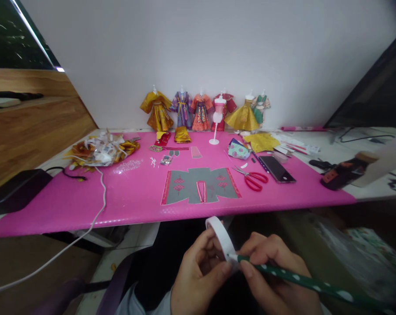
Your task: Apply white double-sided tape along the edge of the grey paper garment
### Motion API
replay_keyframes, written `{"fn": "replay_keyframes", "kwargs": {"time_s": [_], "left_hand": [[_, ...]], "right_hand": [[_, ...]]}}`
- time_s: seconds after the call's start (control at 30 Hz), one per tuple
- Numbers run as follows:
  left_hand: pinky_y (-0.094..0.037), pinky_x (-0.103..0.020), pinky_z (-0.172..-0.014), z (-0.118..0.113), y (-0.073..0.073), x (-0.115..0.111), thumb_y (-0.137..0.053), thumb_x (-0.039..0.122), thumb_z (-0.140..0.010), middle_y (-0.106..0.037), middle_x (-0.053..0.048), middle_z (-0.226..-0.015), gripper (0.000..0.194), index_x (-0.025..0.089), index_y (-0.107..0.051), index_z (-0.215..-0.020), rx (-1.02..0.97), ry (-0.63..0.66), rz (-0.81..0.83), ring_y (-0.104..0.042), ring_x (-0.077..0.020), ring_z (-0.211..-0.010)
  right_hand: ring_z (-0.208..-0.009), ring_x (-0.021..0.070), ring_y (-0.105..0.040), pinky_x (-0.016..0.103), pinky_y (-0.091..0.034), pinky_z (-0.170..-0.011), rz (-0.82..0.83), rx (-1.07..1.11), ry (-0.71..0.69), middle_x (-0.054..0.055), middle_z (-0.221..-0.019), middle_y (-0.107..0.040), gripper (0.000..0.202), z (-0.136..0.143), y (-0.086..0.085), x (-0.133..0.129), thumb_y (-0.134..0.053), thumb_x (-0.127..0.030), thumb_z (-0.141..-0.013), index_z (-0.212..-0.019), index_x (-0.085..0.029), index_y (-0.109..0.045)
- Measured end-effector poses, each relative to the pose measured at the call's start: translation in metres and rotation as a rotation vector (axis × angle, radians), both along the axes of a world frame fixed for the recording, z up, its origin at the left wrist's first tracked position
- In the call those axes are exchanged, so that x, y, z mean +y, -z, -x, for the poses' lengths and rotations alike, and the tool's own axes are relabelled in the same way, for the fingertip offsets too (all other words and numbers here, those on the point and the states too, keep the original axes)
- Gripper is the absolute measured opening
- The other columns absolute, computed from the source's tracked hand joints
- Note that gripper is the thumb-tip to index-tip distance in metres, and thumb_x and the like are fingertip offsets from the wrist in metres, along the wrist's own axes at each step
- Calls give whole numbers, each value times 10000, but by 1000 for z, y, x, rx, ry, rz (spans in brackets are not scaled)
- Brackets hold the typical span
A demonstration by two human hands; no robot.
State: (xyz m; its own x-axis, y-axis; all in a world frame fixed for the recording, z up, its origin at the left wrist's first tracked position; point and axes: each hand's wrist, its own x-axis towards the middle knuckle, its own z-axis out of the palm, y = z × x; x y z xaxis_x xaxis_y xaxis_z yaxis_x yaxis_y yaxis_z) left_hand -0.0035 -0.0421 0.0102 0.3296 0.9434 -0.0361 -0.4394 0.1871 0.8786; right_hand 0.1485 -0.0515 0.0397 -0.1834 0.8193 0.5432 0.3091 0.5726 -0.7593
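Below the table's front edge, my left hand [201,275] is closed around a roll of white tape [221,234], with fingers inside the ring. My right hand [277,271] grips a green pencil with white dots [293,276], its pale tip at the tape's outer face near my left thumb. Just beyond my hands, a grey paper-like garment piece [189,188] with red borders and red lantern-like patterns lies flat on the pink mat [132,188]. A narrow red-and-white V-shaped trim [201,191] is on its middle. Red-handled scissors [255,180] rest to its right, blades parted.
Several small dressed doll forms [201,109] line the wall behind a white stand [217,122]. A black phone [277,169] and dark bottle [347,171] are on the right. A scrap pile [104,148], white cable [101,205] and black case [19,190] occupy the left.
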Motion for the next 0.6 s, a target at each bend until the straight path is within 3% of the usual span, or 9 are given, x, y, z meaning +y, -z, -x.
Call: {"fn": "replay_keyframes", "kwargs": {"time_s": [0.6], "left_hand": [[-466, -288, -781, 0, 3, -1, -765, 289, -757, -591, -12, -884, 445, 265, -623, -1178, -2, 9, 4, -557, -158, -841]], "right_hand": [[-591, 115, -605, 227, -487, -523, 43, -44, -28, -19, -726, -615, 196, -4, 0, -1, -503, -69, -866, -838, -246, -425]]}}
